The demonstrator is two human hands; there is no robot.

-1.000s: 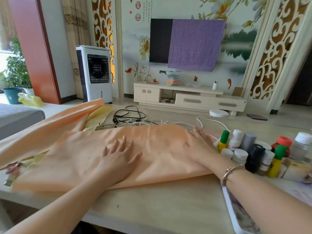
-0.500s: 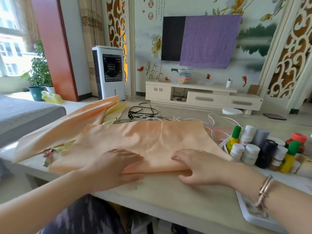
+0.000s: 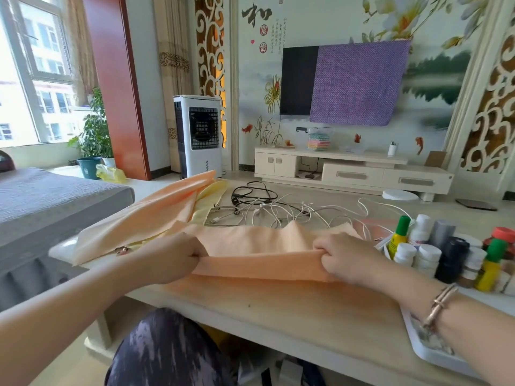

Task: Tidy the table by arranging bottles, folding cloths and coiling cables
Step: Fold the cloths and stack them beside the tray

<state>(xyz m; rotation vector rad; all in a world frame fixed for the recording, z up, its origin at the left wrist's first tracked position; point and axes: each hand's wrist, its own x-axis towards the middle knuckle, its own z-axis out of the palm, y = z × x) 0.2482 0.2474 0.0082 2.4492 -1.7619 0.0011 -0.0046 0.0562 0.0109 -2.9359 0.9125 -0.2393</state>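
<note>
The peach cloth [image 3: 259, 254] lay across the near middle of the table [image 3: 278, 305], its near edge lifted into a taut fold between both hands. The left hand [image 3: 172, 260] gripped that edge at one end, fingers curled under and thumb on top; the right hand [image 3: 345, 257] pinched the other end the same way, knuckles up, a bracelet [image 3: 437, 305] on its wrist. Both forearms reached in from the bottom corners.

The fingertips were hidden in the fabric. A second peach cloth [image 3: 145, 218] and a yellow cloth [image 3: 211, 193] lay draped to the left, partly tucked beneath. A small metal thing by the table's left edge was too small to name.

Tangled black and white cables [image 3: 273, 207] sat beyond the cloth. Bottles [image 3: 446, 252] crowded the right side, with a white tray [image 3: 418, 346] cut off near the corner. Behind stood an air cooler [image 3: 198, 135], a TV cabinet [image 3: 354, 171] and a television [image 3: 298, 79] half covered by a purple cloth [image 3: 359, 82].
</note>
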